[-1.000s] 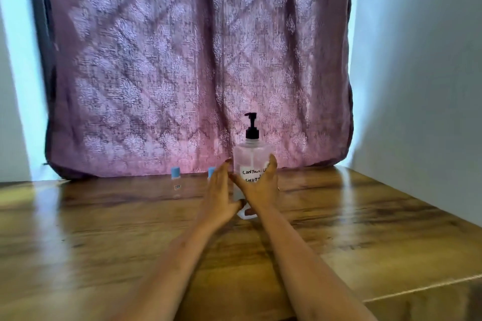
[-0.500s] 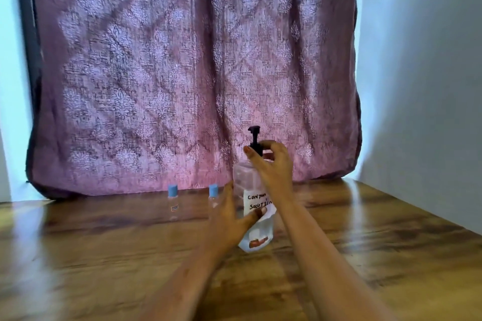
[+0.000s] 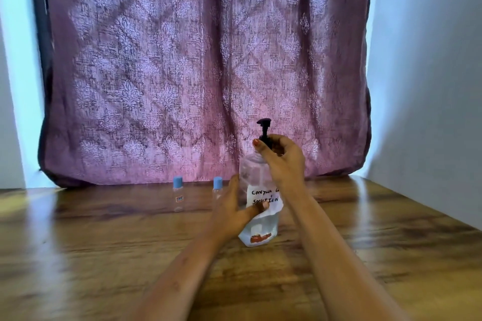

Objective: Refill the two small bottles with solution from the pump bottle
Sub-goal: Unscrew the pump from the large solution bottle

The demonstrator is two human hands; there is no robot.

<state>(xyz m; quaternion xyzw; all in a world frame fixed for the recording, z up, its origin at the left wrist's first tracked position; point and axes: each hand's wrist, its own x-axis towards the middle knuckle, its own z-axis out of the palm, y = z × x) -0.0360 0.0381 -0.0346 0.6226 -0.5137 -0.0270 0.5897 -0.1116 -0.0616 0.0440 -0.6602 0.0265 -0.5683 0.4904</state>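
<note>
Pump bottle (image 3: 260, 228) stands mid-bench, long axis close to upright, pump (image 3: 264, 122) at 12 o'clock. Whether its base sits flat on the bench (image 3: 91, 255) cannot be told.

Left hand (image 3: 234, 212) grips the bottle body from the 9 o'clock side. The fingers wrap behind it and the thumb lies across the handwritten label (image 3: 264, 197).

Right hand (image 3: 283, 161) comes in from 3 o'clock, higher up. Its fingers are curled round the black collar at the neck, just below the pump, and the nozzle stands clear above them.

Both hands are therefore clamped on the same bottle, one low and one high.

Left small bottle (image 3: 178, 194) and right small bottle (image 3: 217, 189) stand upright toward 9 o'clock of the pump bottle, at the foot of the curtain (image 3: 182, 73). Blue caps are on both. The right one sits just behind the left hand's fingertips, partly hidden. The left one stands apart, further toward 9 o'clock. The left hand is the nearer to both.

Judgement: filling has not begun. The grip at the collar suggests the pump is being worked or loosened. The small bottles need uncapping, and each must be brought under the outlet, toward 3 o'clock.
</note>
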